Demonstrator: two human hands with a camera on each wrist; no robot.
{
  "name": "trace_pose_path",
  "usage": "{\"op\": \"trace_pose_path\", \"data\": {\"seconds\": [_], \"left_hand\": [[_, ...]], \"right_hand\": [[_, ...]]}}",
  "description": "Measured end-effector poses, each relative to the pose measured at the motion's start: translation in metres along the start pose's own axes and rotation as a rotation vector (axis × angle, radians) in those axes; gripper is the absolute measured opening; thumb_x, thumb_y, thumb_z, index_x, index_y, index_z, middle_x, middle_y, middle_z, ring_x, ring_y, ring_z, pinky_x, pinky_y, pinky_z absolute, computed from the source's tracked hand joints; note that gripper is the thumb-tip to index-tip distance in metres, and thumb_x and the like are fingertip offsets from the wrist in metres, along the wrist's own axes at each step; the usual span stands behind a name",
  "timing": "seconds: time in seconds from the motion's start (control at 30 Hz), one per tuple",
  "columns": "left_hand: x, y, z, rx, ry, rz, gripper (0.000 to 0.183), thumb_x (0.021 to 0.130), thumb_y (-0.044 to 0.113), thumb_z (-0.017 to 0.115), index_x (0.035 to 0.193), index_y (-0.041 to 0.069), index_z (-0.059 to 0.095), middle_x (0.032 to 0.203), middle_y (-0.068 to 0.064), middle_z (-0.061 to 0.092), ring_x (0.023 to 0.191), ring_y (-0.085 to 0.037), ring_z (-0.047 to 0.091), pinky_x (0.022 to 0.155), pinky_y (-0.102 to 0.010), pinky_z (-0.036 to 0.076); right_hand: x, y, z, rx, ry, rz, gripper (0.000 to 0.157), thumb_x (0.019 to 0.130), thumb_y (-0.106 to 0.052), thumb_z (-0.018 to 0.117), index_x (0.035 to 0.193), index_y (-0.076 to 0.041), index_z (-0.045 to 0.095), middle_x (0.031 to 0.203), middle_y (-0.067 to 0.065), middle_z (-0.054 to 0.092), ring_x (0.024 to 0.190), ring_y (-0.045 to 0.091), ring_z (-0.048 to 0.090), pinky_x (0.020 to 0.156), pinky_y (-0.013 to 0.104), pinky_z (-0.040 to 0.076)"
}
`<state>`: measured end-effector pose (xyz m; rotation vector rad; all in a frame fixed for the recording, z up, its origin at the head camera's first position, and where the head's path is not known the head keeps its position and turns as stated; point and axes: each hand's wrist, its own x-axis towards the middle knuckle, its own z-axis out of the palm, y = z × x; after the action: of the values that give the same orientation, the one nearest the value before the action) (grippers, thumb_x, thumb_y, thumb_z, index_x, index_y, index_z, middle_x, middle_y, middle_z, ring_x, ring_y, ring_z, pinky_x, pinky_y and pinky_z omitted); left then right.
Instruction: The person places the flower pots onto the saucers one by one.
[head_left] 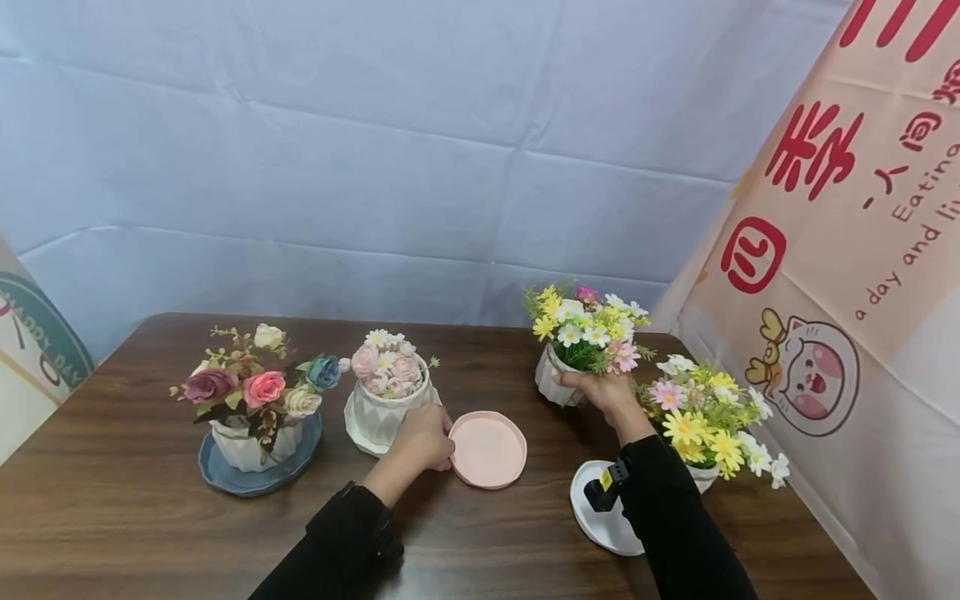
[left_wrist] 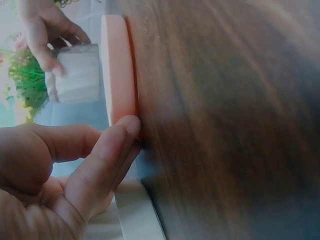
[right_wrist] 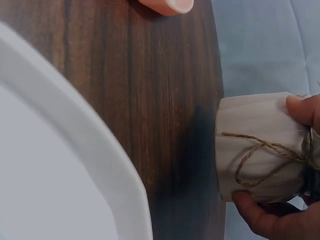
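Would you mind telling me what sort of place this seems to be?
Probably a makeshift indoor display or filming corner: there is a wood-grained table with potted flowers, a creased pale sheet behind it, and a printed banner on the right.

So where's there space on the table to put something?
Bare table shows in front of the blue plate, and behind the pink plate, between the pale pink flowers and the pot in the right hand. It's crowded at right, where the nearer yellow flowers, nearer white plate and right sleeve bunch together.
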<state>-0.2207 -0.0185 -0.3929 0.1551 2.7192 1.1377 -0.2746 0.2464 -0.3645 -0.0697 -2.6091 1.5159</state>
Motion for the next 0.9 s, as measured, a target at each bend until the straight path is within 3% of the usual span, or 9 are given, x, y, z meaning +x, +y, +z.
{"op": "trace_pose_path", "data": {"seconds": [0.17,0.37,0.57,0.9], "left_hand": [[-0.001,0.000,-0.001,-0.003,-0.004,-0.014,0.012,0.076,-0.008,0.060,0.088,-0.004,0.060,0.053,-0.004,0.056,0.041,-0.008,0.057,0.040,-0.019,0.047],[-0.001,0.001,-0.001,-0.011,-0.008,-0.012,0.013,0.075,-0.007,0.060,0.088,-0.004,0.060,0.053,-0.004,0.057,0.041,-0.009,0.057,0.041,-0.019,0.047],[0.000,0.001,-0.002,0.004,-0.003,-0.013,0.011,0.074,-0.007,0.062,0.084,-0.003,0.061,0.056,-0.004,0.056,0.042,-0.009,0.057,0.041,-0.019,0.047],[-0.001,0.003,-0.001,0.016,0.001,-0.012,0.012,0.074,-0.006,0.062,0.085,-0.003,0.061,0.055,-0.004,0.056,0.042,-0.009,0.057,0.041,-0.019,0.047]], "right_hand": [[-0.006,-0.006,0.002,-0.017,-0.021,-0.012,0.089,0.073,-0.013,0.078,0.143,-0.003,0.024,0.144,0.018,0.030,0.128,0.035,0.031,0.102,0.047,0.031],[-0.014,-0.010,0.005,0.041,-0.019,-0.003,0.087,0.071,-0.008,0.078,0.141,-0.003,0.027,0.141,0.016,0.033,0.125,0.032,0.034,0.101,0.046,0.032],[-0.023,-0.015,0.012,0.067,-0.003,-0.055,0.088,0.066,-0.004,0.081,0.139,-0.005,0.032,0.137,0.013,0.039,0.121,0.027,0.037,0.100,0.042,0.034],[-0.042,-0.025,0.019,0.048,-0.058,-0.107,0.082,0.064,-0.011,0.085,0.132,-0.002,0.040,0.126,0.015,0.048,0.112,0.029,0.046,0.093,0.043,0.039]]}}
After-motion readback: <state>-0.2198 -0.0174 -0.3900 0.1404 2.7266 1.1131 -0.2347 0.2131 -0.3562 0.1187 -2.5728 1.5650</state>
